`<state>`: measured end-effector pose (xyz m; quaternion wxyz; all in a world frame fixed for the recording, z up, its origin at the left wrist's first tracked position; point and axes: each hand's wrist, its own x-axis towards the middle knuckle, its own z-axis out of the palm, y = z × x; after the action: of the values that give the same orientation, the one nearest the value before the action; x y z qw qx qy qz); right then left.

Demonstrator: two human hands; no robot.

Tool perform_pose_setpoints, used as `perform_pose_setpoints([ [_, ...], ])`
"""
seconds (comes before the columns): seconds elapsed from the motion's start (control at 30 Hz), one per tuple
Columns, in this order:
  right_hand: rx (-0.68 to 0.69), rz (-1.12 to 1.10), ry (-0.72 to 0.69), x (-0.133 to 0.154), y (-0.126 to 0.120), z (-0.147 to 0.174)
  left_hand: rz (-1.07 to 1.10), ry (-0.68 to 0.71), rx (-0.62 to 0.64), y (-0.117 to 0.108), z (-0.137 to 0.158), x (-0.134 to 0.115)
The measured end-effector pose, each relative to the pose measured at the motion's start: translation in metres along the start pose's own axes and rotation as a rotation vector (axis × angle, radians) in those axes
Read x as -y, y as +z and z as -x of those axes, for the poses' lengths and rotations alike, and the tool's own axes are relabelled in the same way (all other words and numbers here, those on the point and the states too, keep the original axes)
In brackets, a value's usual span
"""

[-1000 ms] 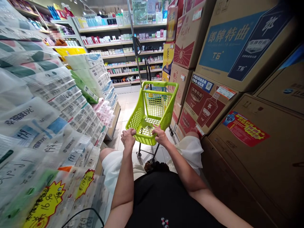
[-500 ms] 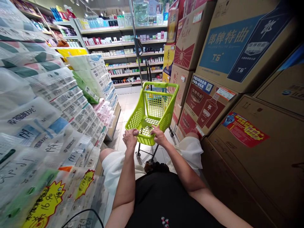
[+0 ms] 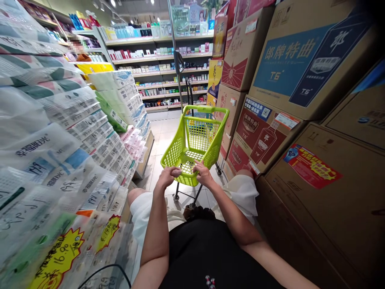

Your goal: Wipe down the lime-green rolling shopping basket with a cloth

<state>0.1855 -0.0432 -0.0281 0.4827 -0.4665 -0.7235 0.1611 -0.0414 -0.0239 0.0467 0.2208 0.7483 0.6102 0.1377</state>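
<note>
A lime-green shopping cart [image 3: 173,154] with a latticed plastic basket stands right in front of my knees, and I see nothing lying in the basket. My left hand [image 3: 166,176] is closed at the near left corner of its rim, the thumb lying over the edge. On the near right part of the rim is my right hand [image 3: 203,175], with its index finger reaching over into the basket and the other fingers curled at the edge. The undersides of both hands are hidden.
Stacked packs of tissue paper [image 3: 87,132] line the left side, with yellow price tags [image 3: 60,257]. Tall cardboard boxes [image 3: 285,60] rise close on the right. Behind the cart are a metal pole [image 3: 174,36] and shelves [image 3: 162,56] of small goods. A person [image 3: 76,46] is at the far left.
The cart sits slightly further right in view. My left hand's thumb has stretched out over the rim and its fingers have shifted. My right hand stays at the rim.
</note>
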Motion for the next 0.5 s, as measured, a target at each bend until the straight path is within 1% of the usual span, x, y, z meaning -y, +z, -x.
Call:
perform_pose_setpoints([
  [0.03, -0.007, 0.007, 0.002, 0.0, 0.0, 0.0, 0.003, 0.059, 0.053, -0.001, 0.0, -0.002],
  [0.07, -0.012, 0.013, 0.001, 0.0, -0.001, 0.0, 0.0, 0.079, 0.064, -0.002, 0.0, -0.004],
  [0.1, -0.012, 0.018, -0.002, 0.0, -0.001, 0.0, -0.008, 0.062, 0.039, -0.002, 0.001, -0.005],
  [0.17, -0.008, 0.021, -0.014, -0.001, -0.002, 0.001, -0.032, -0.052, -0.089, -0.002, 0.0, -0.006],
  [0.27, 0.003, 0.023, -0.034, -0.002, -0.002, 0.001, -0.028, -0.265, -0.329, -0.001, -0.001, 0.001],
  [0.3, 0.001, 0.023, -0.036, -0.002, -0.002, 0.001, -0.018, -0.302, -0.385, -0.001, -0.001, 0.004],
  [0.33, -0.004, 0.022, -0.036, -0.002, -0.002, 0.001, -0.006, -0.315, -0.408, -0.002, -0.002, 0.006],
  [0.37, -0.009, 0.018, -0.032, -0.002, -0.002, 0.001, 0.002, -0.305, -0.387, -0.002, -0.001, 0.008],
  [0.4, -0.014, 0.013, -0.025, -0.002, -0.003, 0.001, 0.008, -0.271, -0.328, -0.003, -0.001, 0.009],
  [0.5, -0.019, -0.009, 0.002, -0.004, -0.005, 0.001, 0.011, -0.1, -0.074, -0.008, 0.001, 0.005],
])
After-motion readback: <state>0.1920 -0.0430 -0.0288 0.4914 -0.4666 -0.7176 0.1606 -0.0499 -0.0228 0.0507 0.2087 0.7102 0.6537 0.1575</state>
